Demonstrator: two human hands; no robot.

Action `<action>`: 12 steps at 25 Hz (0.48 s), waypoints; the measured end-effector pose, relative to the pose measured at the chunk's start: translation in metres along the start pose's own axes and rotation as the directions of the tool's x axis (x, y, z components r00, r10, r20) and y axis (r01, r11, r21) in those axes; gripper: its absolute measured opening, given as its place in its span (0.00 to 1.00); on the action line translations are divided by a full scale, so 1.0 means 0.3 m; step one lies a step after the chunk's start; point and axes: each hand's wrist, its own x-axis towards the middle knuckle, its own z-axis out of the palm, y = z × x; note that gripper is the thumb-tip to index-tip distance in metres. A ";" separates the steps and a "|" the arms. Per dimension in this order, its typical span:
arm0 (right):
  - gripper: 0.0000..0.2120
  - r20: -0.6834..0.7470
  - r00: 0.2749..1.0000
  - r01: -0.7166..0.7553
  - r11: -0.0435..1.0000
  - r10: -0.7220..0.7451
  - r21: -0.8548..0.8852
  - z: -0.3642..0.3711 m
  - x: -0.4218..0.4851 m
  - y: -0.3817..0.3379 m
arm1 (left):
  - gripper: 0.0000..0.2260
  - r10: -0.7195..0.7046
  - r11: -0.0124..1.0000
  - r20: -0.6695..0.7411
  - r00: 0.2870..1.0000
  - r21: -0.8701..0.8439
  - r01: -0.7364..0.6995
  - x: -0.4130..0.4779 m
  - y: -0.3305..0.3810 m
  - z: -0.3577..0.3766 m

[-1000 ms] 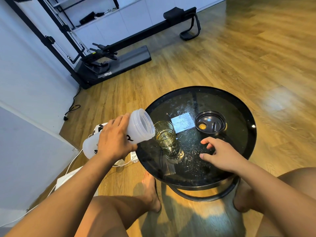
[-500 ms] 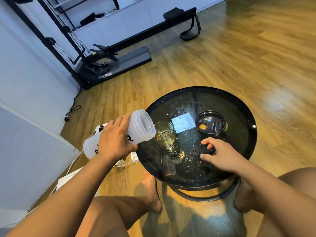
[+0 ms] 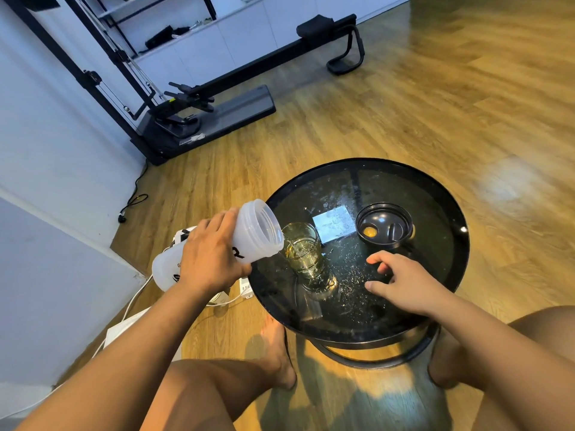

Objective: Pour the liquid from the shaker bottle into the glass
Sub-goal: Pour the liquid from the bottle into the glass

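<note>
My left hand (image 3: 209, 257) grips a translucent white shaker bottle (image 3: 252, 236) with black lettering, tilted on its side. The bottle's open mouth sits at the rim of a clear glass (image 3: 303, 253). The glass stands on the round black table (image 3: 435, 293) and holds pale yellow liquid. My right hand (image 3: 404, 283) rests on the tabletop to the right of the glass, fingers spread, holding nothing. The bottle's black lid (image 3: 384, 223) lies upside down behind that hand.
A small pale square card (image 3: 334, 223) lies between the glass and the lid. White cables and a power strip (image 3: 244, 286) lie on the wood floor left of the table. My bare feet (image 3: 277, 353) are under the table's near edge. Black exercise equipment (image 3: 202, 116) stands at the back left.
The bottle's mouth has dipped a little lower and closer to the glass rim. My right hand has stayed in place.
</note>
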 end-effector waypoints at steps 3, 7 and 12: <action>0.22 0.003 1.000 0.000 1.000 0.001 -0.002 0.000 0.000 -0.001 | 0.46 0.003 1.000 0.000 1.000 -0.006 -0.003 -0.002 0.002 0.001; 0.22 -0.001 1.000 -0.003 1.000 0.003 0.006 0.001 0.001 -0.002 | 0.45 0.011 1.000 -0.009 1.000 -0.002 -0.011 -0.002 0.002 0.000; 0.22 0.001 1.000 -0.002 1.000 0.002 0.001 0.000 -0.002 -0.004 | 0.45 0.013 1.000 0.001 1.000 -0.001 -0.013 -0.003 0.000 -0.007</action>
